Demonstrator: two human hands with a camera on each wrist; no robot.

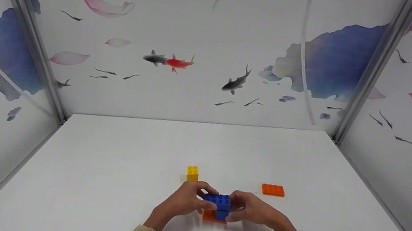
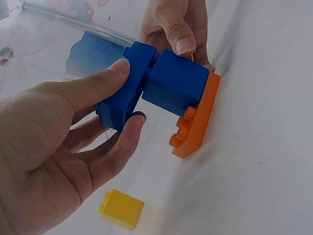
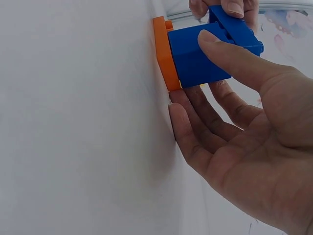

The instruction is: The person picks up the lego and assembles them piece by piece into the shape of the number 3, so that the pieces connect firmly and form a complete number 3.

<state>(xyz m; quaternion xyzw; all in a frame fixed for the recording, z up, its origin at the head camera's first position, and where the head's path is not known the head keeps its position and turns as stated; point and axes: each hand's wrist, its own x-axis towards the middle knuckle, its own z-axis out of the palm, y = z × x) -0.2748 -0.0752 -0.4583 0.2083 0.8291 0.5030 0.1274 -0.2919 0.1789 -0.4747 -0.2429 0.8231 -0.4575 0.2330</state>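
My left hand (image 1: 186, 200) pinches a blue toy building brick (image 2: 122, 90) between thumb and fingers. It sits over a second blue brick (image 2: 173, 81), slightly tilted, with studs showing in the gap between them. That lower brick stands on one end of a flat orange brick (image 2: 204, 115), whose bare studs show at the other end. The orange brick lies on the table. With its thumb on the side of the lower blue brick, my right hand (image 1: 255, 210) grips it from the right; its other fingers curve behind, partly hidden, down by the orange brick.
A small yellow brick (image 1: 192, 174) stands on the white table (image 1: 122, 168), just beyond my left hand. Farther right lies another flat orange brick (image 1: 273, 190). Printed panels (image 1: 199, 102) with fish and petals wall the table at the back and both sides.
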